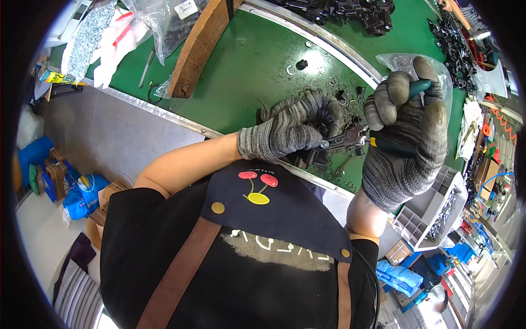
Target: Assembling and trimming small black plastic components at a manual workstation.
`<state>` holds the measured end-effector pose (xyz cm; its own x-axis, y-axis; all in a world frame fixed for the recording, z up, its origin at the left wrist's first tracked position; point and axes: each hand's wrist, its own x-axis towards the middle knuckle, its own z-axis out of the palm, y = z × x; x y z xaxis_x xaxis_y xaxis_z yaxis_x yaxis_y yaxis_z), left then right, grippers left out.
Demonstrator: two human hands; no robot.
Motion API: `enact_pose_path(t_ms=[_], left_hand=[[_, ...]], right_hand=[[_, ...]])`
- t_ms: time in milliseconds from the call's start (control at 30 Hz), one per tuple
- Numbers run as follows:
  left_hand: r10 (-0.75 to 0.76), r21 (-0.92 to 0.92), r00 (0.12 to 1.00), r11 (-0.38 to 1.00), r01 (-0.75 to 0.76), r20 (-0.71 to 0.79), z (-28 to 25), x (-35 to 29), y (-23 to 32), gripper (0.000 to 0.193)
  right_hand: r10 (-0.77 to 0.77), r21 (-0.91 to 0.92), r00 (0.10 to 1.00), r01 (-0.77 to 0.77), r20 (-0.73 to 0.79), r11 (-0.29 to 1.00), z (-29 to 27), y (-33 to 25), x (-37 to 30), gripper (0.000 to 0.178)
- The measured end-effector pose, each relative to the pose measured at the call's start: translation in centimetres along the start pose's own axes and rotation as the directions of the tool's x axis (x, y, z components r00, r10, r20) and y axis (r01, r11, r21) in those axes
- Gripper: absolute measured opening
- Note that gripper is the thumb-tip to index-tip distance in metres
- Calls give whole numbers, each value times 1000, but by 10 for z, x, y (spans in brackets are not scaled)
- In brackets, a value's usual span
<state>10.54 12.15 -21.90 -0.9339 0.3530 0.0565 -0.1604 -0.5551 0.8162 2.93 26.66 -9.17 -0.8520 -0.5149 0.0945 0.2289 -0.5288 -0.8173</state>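
Grey striped knit gloves cover both my hands. My right hand is wrapped round a pair of pliers, whose dark green handles stand spread apart. The metal head of the pliers points left, toward my left hand. My left hand is closed on a small black metal part near the bench's front edge; its fingers hide much of it. Whether the plier tips touch the part I cannot tell. Small rings and dark fittings lie scattered on the green bench top beyond my hands.
A curved wooden block stands left of my hands. Plastic bags lie at the far left. Black metal assemblies are heaped beyond a metal rail. A grey divided bin sits at the right, below the bench edge.
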Motion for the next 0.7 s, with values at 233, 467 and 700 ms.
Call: enact_pose_path(t_ms=[233, 467, 700], left_hand=[[67, 23, 996, 998, -66, -55, 6, -2, -2, 43], [52, -59, 998, 997, -55, -46, 3, 3, -8, 49], [47, -124, 999, 991, -48, -10, 0, 4, -5, 52]], right_hand=[[-6, 9, 980, 8, -199, 1000, 3, 1, -6, 61], [-221, -76, 973, 216, -72, 973, 19, 10, -26, 55], [-379, -202, 924, 382, 57, 902, -1, 23, -43, 57]])
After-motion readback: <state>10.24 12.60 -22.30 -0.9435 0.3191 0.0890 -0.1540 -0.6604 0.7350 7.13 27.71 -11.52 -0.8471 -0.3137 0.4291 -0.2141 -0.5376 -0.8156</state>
